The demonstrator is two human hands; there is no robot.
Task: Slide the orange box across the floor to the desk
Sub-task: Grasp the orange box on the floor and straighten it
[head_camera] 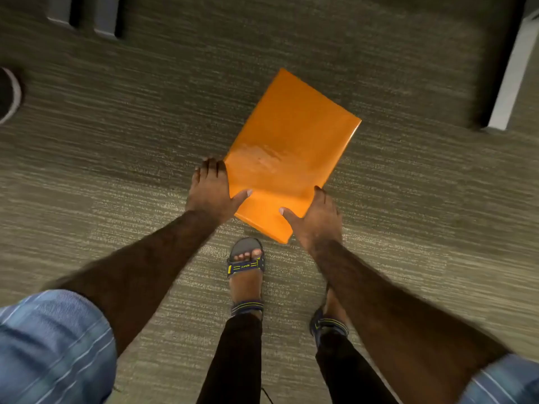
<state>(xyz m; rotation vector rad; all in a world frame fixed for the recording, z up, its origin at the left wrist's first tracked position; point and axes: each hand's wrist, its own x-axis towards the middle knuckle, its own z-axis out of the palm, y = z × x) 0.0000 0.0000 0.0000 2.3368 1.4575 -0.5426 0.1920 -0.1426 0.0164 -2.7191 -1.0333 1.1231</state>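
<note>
A flat orange box [287,147] lies on the grey-green carpet, turned at an angle, its long side running up and to the left. My left hand [210,191] grips its near left corner, thumb on top and fingers down the side. At the near right edge my right hand [316,220] holds it the same way, thumb on the top face. A white desk leg or panel [513,74] stands at the upper right.
My two sandalled feet [246,272] stand just behind the box. Two grey furniture legs [84,16] sit at the top left. A dark shoe with a white sole [10,94] shows at the left edge. Carpet spreads all around the box.
</note>
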